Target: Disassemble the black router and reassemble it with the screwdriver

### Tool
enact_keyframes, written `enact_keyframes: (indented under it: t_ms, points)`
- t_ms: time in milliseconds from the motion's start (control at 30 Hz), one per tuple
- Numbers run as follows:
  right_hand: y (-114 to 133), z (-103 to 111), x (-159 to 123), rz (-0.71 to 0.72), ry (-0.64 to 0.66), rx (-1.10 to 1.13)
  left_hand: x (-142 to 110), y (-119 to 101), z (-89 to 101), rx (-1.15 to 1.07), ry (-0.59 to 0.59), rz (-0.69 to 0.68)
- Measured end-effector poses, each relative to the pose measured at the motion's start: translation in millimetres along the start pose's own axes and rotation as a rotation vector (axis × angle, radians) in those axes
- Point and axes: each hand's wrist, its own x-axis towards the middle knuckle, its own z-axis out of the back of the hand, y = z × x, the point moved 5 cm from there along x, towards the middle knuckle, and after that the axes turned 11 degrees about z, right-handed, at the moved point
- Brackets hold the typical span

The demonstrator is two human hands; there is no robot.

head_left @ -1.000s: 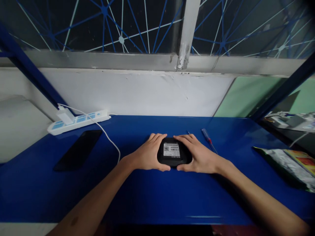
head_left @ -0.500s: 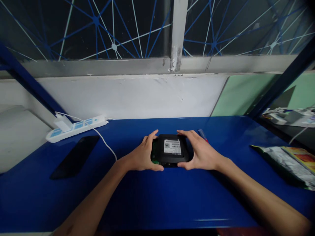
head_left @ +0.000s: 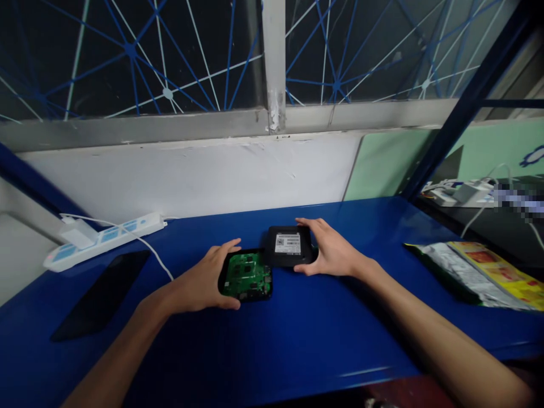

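My left hand (head_left: 212,277) grips the left side of a shallow black case half with a green circuit board (head_left: 246,273) inside, its face up. My right hand (head_left: 325,246) is closed around the right edge of the black cover (head_left: 285,262), which bears a white printed label with a square code. The cover is held up and to the right of the board, and its left edge overlaps the case half's upper right corner from my viewpoint. Whether the two parts touch there I cannot tell.
A white power strip (head_left: 140,226) with a plugged-in adapter and white cable lies at the back left. In front of it is a dark flat slab (head_left: 102,294). A silver and yellow packet (head_left: 480,272) lies on the blue table (head_left: 289,340) at the right. A white wall stands behind.
The cover has come off from over the circuit board. My left hand now holds the board's case half to the left, my right hand the cover to the right. The view has turned rightward.
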Motion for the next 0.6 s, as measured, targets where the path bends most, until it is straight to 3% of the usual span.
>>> enact_keyframes:
  t_ms: [467,600]
  points:
    - [7.6,-1.0,-0.4,0.007,0.04,-0.002,-31.8,70.8,39.5,0.21,-0.071,0.084]
    - [11.3,-0.8,0.8,0.031,0.04,-0.004,-34.6,65.4,48.6,0.21,-0.059,0.106]
